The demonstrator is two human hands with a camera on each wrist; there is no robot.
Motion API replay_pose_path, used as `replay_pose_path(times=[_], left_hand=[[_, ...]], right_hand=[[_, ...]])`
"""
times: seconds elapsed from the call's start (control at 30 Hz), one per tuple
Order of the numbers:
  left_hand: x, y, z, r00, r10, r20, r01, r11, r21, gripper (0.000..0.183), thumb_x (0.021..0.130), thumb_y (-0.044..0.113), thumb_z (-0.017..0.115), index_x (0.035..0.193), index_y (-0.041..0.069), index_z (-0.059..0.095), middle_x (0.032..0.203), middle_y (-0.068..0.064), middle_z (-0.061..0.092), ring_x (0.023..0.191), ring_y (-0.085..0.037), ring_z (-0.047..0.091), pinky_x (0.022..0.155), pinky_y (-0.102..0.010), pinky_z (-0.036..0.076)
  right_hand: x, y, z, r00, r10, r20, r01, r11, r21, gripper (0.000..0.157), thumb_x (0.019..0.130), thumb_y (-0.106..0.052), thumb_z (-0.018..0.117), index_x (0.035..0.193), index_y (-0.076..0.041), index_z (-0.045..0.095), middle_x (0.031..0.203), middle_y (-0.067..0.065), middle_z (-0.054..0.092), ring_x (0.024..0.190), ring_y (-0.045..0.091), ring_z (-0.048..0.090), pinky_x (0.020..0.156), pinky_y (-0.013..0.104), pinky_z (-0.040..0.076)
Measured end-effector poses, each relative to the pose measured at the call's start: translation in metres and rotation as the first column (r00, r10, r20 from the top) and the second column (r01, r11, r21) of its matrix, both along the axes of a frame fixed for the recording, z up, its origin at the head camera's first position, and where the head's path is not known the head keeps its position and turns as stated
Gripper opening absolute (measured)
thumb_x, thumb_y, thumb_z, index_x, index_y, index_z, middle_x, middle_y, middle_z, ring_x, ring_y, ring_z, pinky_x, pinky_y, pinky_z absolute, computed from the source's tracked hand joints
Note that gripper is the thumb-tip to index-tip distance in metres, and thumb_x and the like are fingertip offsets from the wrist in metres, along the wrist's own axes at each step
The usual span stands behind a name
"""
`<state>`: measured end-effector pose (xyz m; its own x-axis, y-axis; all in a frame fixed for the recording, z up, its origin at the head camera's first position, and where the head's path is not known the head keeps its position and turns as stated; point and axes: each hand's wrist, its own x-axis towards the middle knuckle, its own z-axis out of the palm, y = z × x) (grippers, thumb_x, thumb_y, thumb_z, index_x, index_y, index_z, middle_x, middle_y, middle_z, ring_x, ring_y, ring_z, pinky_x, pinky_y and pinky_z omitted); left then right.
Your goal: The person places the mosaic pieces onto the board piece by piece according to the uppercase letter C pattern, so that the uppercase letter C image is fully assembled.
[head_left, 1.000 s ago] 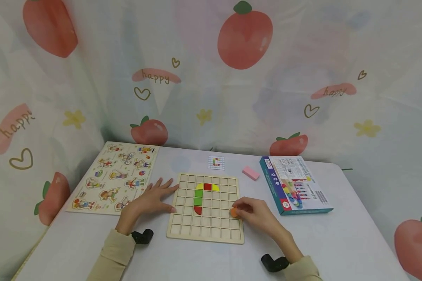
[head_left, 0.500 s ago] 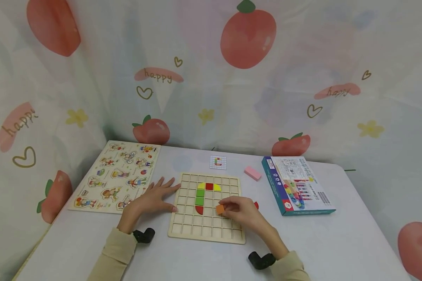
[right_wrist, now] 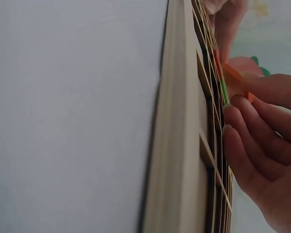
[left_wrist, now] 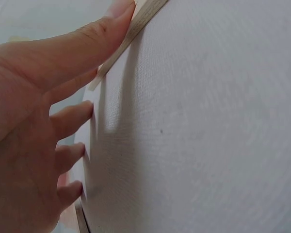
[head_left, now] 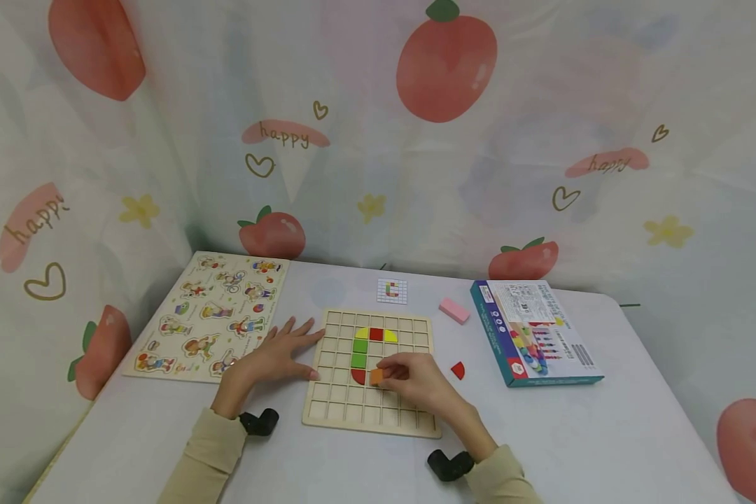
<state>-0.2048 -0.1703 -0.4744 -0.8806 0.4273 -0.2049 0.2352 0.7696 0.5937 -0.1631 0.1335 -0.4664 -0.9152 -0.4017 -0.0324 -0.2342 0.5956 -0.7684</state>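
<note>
A wooden grid board lies on the table, with red, yellow and green pieces set in its squares in a curved line. My right hand pinches an orange square block over the board, just right of a red quarter-circle piece. In the right wrist view the orange block sits tilted between thumb and fingers, partly hidden by them. My left hand has its fingers spread, with thumb and fingertips touching the board's left edge. The left wrist view shows the thumb against that edge.
A small pattern card lies behind the board, with a pink block to its right. Right of the board are a loose red quarter-circle and a box. A picture puzzle board lies on the left.
My right hand has carried the orange block leftward from the board's right edge to beside the red quarter-circle. The loose red piece on the table is now uncovered. My left hand stays put.
</note>
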Motion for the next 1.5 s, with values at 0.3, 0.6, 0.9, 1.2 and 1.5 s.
replay_pose_path(times=[0.3,0.6,0.9,1.2,1.5], left_hand=[[0.000,0.003,0.000,1.000,0.005,0.000,-0.005,1.000,-0.003,0.086,0.083,0.040,0.083,0.157,0.017,0.045,0.171,-0.014,0.022,0.158,-0.046,0.002,0.126,-0.066,0.001],[0.000,0.002,0.001,1.000,0.007,0.002,-0.007,1.000,-0.016,0.087,0.084,0.042,0.083,0.158,0.018,0.044,0.171,-0.013,0.022,0.159,-0.045,0.002,0.127,-0.065,0.001],[0.001,0.002,0.001,1.000,0.003,-0.004,-0.003,1.000,0.003,0.087,0.084,0.039,0.083,0.157,0.016,0.044,0.171,-0.015,0.023,0.158,-0.047,0.003,0.126,-0.067,0.001],[0.002,0.002,0.000,1.000,-0.003,0.003,0.003,1.000,0.004,0.086,0.084,0.039,0.083,0.157,0.015,0.044,0.170,-0.016,0.023,0.158,-0.047,0.003,0.126,-0.067,0.001],[0.003,0.000,0.002,1.000,-0.004,0.001,0.004,1.000,0.019,0.085,0.085,0.038,0.083,0.157,0.014,0.044,0.170,-0.016,0.022,0.158,-0.048,0.002,0.125,-0.067,0.000]], right_hand=[[-0.003,-0.006,-0.001,0.999,0.029,-0.029,-0.028,0.998,0.061,0.021,0.091,-0.011,0.078,0.111,-0.004,0.077,0.086,-0.004,0.066,0.080,0.013,0.058,0.070,0.017,0.052],[-0.004,-0.008,0.001,0.999,0.037,-0.023,-0.035,0.995,0.092,0.019,0.089,-0.008,0.079,0.108,-0.004,0.077,0.081,-0.004,0.061,0.078,0.013,0.056,0.066,0.018,0.049],[-0.006,-0.008,-0.001,0.998,0.055,-0.019,-0.052,0.993,0.110,0.022,0.089,-0.009,0.080,0.110,-0.004,0.077,0.082,-0.004,0.061,0.078,0.013,0.055,0.066,0.018,0.048],[-0.001,0.012,0.000,0.999,-0.012,-0.045,0.015,0.997,0.071,0.022,0.093,-0.010,0.075,0.114,-0.009,0.077,0.092,-0.005,0.069,0.083,0.011,0.059,0.074,0.017,0.053],[0.001,0.036,0.001,0.987,-0.135,-0.083,0.141,0.987,0.078,0.019,0.092,-0.008,0.076,0.110,-0.010,0.076,0.094,-0.004,0.069,0.084,0.011,0.057,0.072,0.019,0.052]])
